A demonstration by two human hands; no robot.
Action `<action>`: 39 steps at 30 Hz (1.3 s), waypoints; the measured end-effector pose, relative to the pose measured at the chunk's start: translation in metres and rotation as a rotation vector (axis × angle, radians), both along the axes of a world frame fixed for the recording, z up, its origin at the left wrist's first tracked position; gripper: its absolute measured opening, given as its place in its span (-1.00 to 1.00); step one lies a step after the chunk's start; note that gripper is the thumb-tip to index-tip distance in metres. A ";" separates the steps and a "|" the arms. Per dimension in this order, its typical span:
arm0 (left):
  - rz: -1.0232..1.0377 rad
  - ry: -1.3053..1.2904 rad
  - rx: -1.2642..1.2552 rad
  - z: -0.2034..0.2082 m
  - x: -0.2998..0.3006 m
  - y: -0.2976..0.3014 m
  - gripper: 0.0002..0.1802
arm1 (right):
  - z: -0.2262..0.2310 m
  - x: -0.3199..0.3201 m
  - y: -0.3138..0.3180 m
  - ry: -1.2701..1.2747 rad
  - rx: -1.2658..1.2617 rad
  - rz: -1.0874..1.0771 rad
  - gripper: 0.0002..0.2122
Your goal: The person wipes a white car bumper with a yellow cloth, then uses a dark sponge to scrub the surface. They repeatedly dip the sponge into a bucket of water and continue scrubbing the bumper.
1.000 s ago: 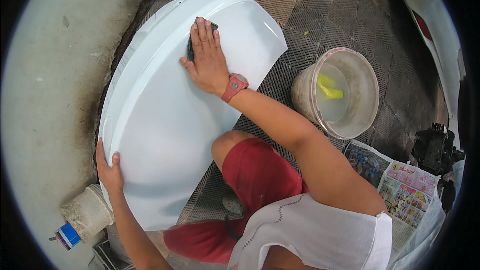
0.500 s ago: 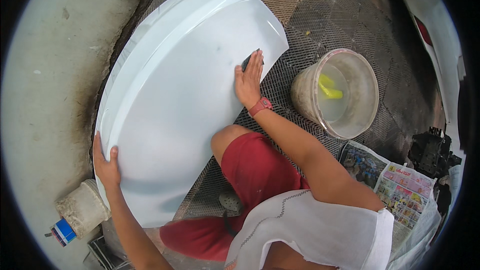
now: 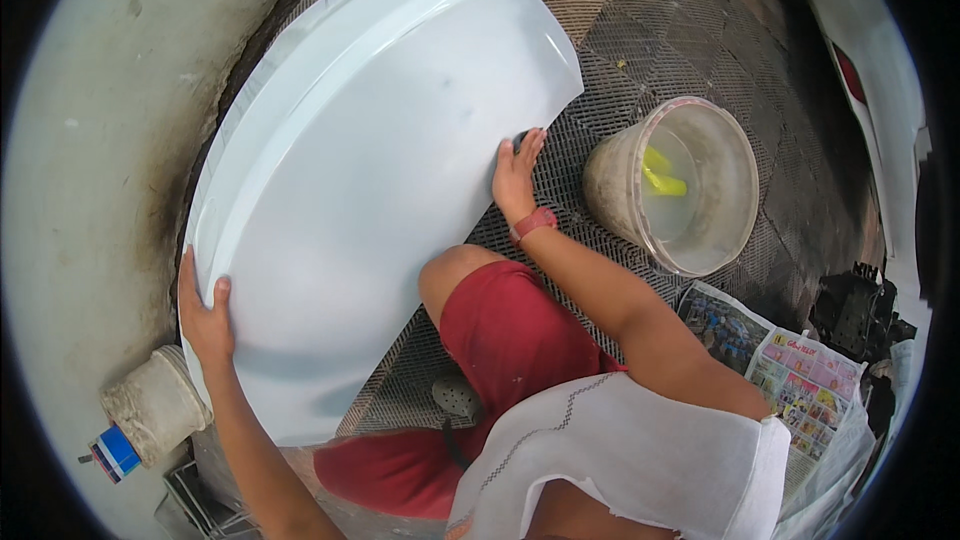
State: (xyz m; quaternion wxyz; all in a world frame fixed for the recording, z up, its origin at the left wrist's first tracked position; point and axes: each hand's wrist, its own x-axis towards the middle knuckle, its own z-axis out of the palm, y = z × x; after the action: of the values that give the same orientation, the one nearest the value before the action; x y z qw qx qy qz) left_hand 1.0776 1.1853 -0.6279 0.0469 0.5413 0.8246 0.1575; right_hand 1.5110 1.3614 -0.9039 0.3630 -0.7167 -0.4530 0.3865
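Observation:
A large curved white panel (image 3: 360, 180) lies tilted across a dark metal grating floor (image 3: 640, 30). My left hand (image 3: 203, 315) grips the panel's near left edge, thumb on top. My right hand (image 3: 515, 175) presses flat at the panel's right edge, over a small dark pad (image 3: 520, 138) that is mostly hidden under the fingers. A red band sits on that wrist. My knee in red shorts (image 3: 505, 325) rests just below the panel.
A grimy plastic bucket (image 3: 610, 195) holding water and a yellow item (image 3: 662, 175) stands right of my hand. Colourful printed paper (image 3: 800, 370) lies at the right. A dirty white container (image 3: 150, 405) sits at lower left by a pale wall (image 3: 90, 140).
My right hand with the dark pad has slid from the panel's upper middle down and right to its right edge. The left hand kept its grip on the edge.

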 end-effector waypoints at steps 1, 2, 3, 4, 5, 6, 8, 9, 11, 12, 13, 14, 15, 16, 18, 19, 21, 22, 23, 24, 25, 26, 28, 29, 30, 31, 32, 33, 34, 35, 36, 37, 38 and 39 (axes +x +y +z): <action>0.007 0.007 -0.005 0.000 0.001 0.000 -0.13 | -0.002 0.007 0.004 0.008 0.040 -0.040 -0.18; 0.019 0.008 -0.014 0.001 0.002 0.001 -0.14 | -0.005 0.018 0.030 0.000 0.008 -0.108 -0.19; 0.016 0.010 -0.016 0.001 0.002 0.001 -0.14 | -0.008 0.034 0.067 0.012 -0.016 -0.194 -0.19; 0.018 0.007 -0.017 0.001 0.002 0.001 -0.14 | -0.010 0.053 0.099 0.037 -0.047 -0.305 -0.20; 0.029 -0.004 -0.010 0.001 0.002 0.001 -0.14 | -0.012 0.069 0.134 0.093 -0.080 -0.407 -0.20; 0.026 0.018 -0.017 0.000 0.001 0.000 -0.14 | -0.010 0.085 0.162 0.095 -0.221 -0.482 -0.20; 0.025 0.030 -0.014 -0.001 0.000 -0.001 -0.14 | -0.005 0.095 0.193 0.109 -0.376 -0.574 -0.19; 0.051 0.029 -0.038 -0.002 -0.001 -0.002 -0.14 | 0.000 0.091 0.197 0.107 -0.390 -0.595 -0.19; 0.070 0.010 -0.030 -0.003 -0.003 -0.003 -0.13 | 0.017 0.063 0.180 0.073 -0.375 -0.596 -0.19; 0.097 0.030 -0.058 -0.004 -0.003 -0.002 -0.11 | 0.026 0.039 0.164 0.031 -0.356 -0.577 -0.19; 0.096 0.053 -0.065 -0.004 -0.004 -0.002 -0.10 | 0.037 0.012 0.140 -0.017 -0.310 -0.557 -0.19; 0.113 0.069 -0.080 -0.005 -0.003 -0.002 -0.09 | 0.047 -0.017 0.110 -0.005 -0.292 -0.532 -0.19; 0.126 0.087 -0.099 -0.005 -0.003 -0.002 -0.08 | 0.055 -0.048 0.071 0.011 -0.243 -0.505 -0.19; 0.139 0.100 -0.100 -0.005 -0.002 -0.002 -0.05 | 0.063 -0.081 0.025 0.036 -0.220 -0.418 -0.18; 0.153 0.106 -0.104 -0.004 0.000 -0.002 -0.05 | 0.071 -0.143 -0.079 -0.019 -0.113 -0.267 -0.17; 0.155 0.117 -0.105 -0.003 0.001 -0.002 -0.05 | 0.072 -0.173 -0.126 -0.117 -0.148 -0.185 -0.17; 0.159 0.113 -0.103 -0.002 0.003 -0.004 -0.03 | 0.068 -0.210 -0.205 -0.129 -0.178 -0.018 -0.16; 0.180 0.120 -0.117 -0.002 0.003 -0.004 -0.03 | 0.061 -0.214 -0.213 -0.095 -0.084 -0.069 -0.17; 0.163 0.113 -0.107 -0.002 0.003 -0.004 -0.02 | 0.054 -0.208 -0.208 -0.085 -0.075 -0.097 -0.17; 0.160 0.112 -0.109 -0.002 0.003 -0.004 -0.01 | 0.048 -0.194 -0.190 -0.085 -0.119 -0.108 -0.18; 0.157 0.112 -0.095 -0.003 0.002 -0.003 -0.01 | 0.041 -0.170 -0.154 -0.049 -0.055 -0.210 -0.19; 0.160 0.111 -0.108 -0.003 0.001 -0.003 -0.01 | 0.036 -0.140 -0.107 -0.020 -0.051 -0.261 -0.20; 0.161 0.116 -0.108 -0.005 0.000 -0.002 -0.01 | 0.034 -0.074 -0.017 -0.010 -0.066 -0.320 -0.20; 0.156 0.114 -0.094 -0.005 -0.001 -0.002 -0.02 | 0.039 -0.046 0.021 -0.047 -0.088 -0.356 -0.20; 0.146 0.110 -0.083 -0.005 -0.001 -0.002 -0.02 | 0.041 -0.042 0.037 -0.025 -0.180 -0.312 -0.20; 0.137 0.108 -0.078 -0.005 -0.001 -0.002 -0.03 | 0.047 -0.039 0.043 0.002 -0.207 -0.319 -0.19; 0.138 0.102 -0.084 -0.006 -0.001 -0.002 -0.03 | 0.055 -0.045 0.035 0.029 -0.176 -0.353 -0.19; 0.144 0.107 -0.089 -0.005 0.000 -0.002 -0.04 | 0.057 -0.070 0.001 -0.003 -0.046 -0.273 -0.19; 0.156 0.127 -0.094 -0.005 0.001 -0.002 -0.05 | 0.063 -0.097 -0.035 -0.069 -0.042 -0.173 -0.19; 0.149 0.104 -0.091 -0.004 0.002 -0.003 -0.05 | 0.064 -0.128 -0.081 -0.078 0.007 -0.109 -0.19; 0.142 0.095 -0.089 -0.003 0.003 -0.004 -0.05 | 0.066 -0.153 -0.126 -0.109 0.022 -0.002 -0.15; 0.131 0.093 -0.066 -0.002 0.003 -0.004 -0.05 | 0.066 -0.171 -0.161 -0.178 -0.045 0.155 -0.11; 0.136 0.099 -0.083 -0.001 0.004 -0.005 -0.05 | 0.065 -0.176 -0.179 -0.183 -0.132 0.257 -0.10; 0.140 0.105 -0.089 -0.001 0.004 -0.006 -0.05 | 0.063 -0.174 -0.176 -0.151 -0.013 0.177 -0.11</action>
State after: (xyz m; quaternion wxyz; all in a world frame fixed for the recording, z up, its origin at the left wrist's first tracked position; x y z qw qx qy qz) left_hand 1.0812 1.1793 -0.6285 0.0164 0.4874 0.8678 0.0950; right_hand 1.3374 1.1857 -0.8411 0.2878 -0.7033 -0.5382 0.3646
